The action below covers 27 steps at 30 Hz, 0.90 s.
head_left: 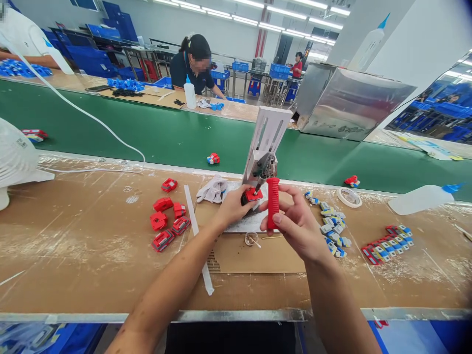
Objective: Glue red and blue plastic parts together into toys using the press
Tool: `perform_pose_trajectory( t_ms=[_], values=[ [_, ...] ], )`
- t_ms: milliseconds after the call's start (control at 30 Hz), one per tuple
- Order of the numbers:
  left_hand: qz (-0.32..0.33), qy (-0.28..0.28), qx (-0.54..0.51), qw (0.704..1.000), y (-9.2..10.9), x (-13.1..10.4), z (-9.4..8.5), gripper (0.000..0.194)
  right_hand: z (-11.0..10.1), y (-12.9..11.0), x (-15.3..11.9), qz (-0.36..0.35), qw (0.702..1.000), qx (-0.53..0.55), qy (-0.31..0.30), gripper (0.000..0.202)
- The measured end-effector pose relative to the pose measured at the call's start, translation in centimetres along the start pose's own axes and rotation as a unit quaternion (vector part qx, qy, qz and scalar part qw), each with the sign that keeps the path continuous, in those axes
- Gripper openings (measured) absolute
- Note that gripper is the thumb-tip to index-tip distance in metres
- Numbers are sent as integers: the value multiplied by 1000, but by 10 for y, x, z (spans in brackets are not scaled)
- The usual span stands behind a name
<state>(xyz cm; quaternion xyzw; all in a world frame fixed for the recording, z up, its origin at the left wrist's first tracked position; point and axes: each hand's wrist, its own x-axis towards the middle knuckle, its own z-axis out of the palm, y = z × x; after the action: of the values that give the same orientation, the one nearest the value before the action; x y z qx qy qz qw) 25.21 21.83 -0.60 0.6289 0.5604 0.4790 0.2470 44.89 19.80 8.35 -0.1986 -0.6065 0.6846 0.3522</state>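
My left hand (235, 207) is closed on a small red part (253, 194), held on the base of an upright metal fixture (271, 128). The fixture's metal tip meets the top of that part. In my right hand (297, 221), a ridged red handle (273, 204) stands upright between thumb and fingers, just right of the part. Whether the handle joins the fixture is hard to tell. A small round dish (251, 239) with a white stick lies in front of the fixture's base.
Red parts (158, 220) lie left of a white strip (199, 241). Blue-and-white pieces (334, 223), a tape roll (349, 197), a row of parts (389, 244) and a bottle (420, 199) are on the right. Behind runs a green belt (169, 140); a person (195, 69) sits beyond.
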Motion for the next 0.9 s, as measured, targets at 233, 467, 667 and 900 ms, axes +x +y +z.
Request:
perform_pose_trajectory(
  t_ms=[233, 467, 667, 900],
  values=[
    [1, -1, 1, 1000, -1, -1, 2, 39, -12, -15, 0, 64, 984, -154, -68, 47],
    [4, 2, 5, 1000, -1, 0, 2, 37, -7, -6, -2, 48, 982, -174, -58, 42],
    [-4, -2, 5, 1000, -5, 1, 4, 39, -8, 2, 2, 34, 960, -273, -57, 30],
    [2, -9, 5, 1000, -3, 1, 2, 34, -13, 37, 18, 2, 935, -354, -4, 28]
  ],
)
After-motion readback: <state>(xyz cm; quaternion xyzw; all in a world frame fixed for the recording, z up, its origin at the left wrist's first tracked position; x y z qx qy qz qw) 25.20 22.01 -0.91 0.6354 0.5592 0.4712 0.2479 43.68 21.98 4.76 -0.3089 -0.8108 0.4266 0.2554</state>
